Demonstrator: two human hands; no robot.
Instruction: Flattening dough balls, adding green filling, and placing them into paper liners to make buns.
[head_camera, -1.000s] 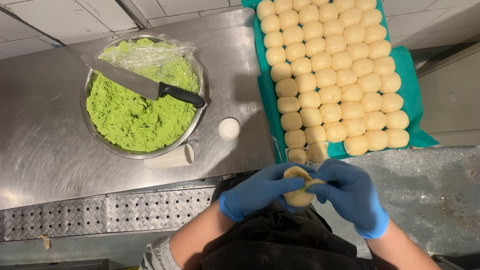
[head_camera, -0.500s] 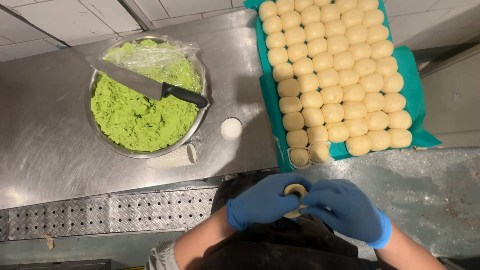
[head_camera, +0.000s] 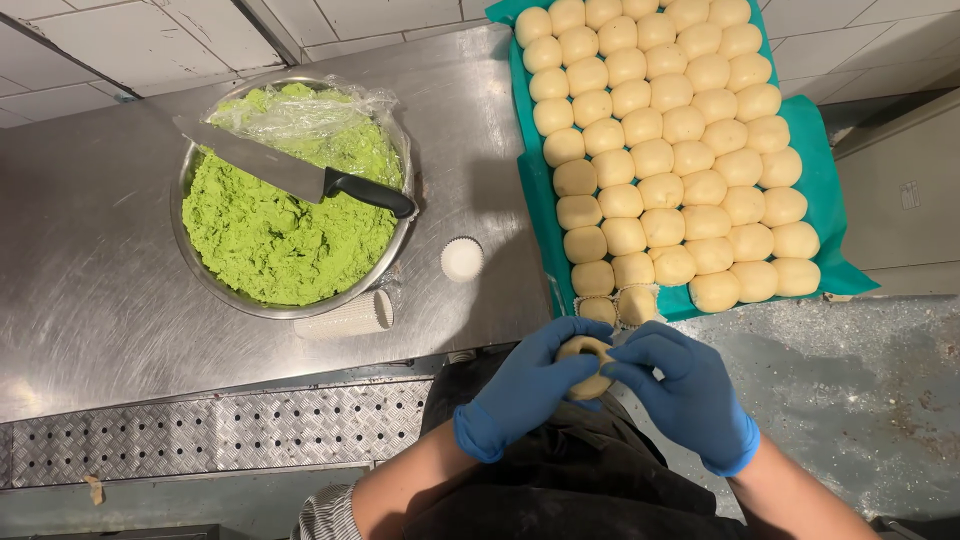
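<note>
Compared with half a second ago, both gloved hands sit slightly higher in the frame and the dough piece shows more between them; the bowl, knife and tray keep their places.

Left to right, as I read the head view:

Upper left: steel counter (head_camera: 90, 300) carries a metal bowl (head_camera: 188, 262) filled with bright green paste (head_camera: 270, 235). Crumpled clear film (head_camera: 300, 105) lies over the bowl's far edge. A knife (head_camera: 290, 170) with a black handle rests across the rim, blade toward the upper left, handle toward the right.

Just below the bowl: a stack of paper cups (head_camera: 345, 315) lies on its side, touching or nearly touching the bowl's rim; I cannot tell which. To the right of the bowl, a single white paper cup (head_camera: 462, 258) stands apart.

Lower left: perforated metal grating (head_camera: 200, 435) runs along the counter's near edge.

Lower centre: left hand (head_camera: 525, 385), in a blue glove, curls around a pale round dough piece (head_camera: 585, 352), fingers wrapped under and behind it. Right hand (head_camera: 685, 390), also blue-gloved, pinches the same piece from the right, fingertips pressed to its top edge. The dough is held in the air just below the tray's near corner.

Upper right: teal tray (head_camera: 825, 150) packed with rows of pale dough balls (head_camera: 665, 150), touching one another.
</note>
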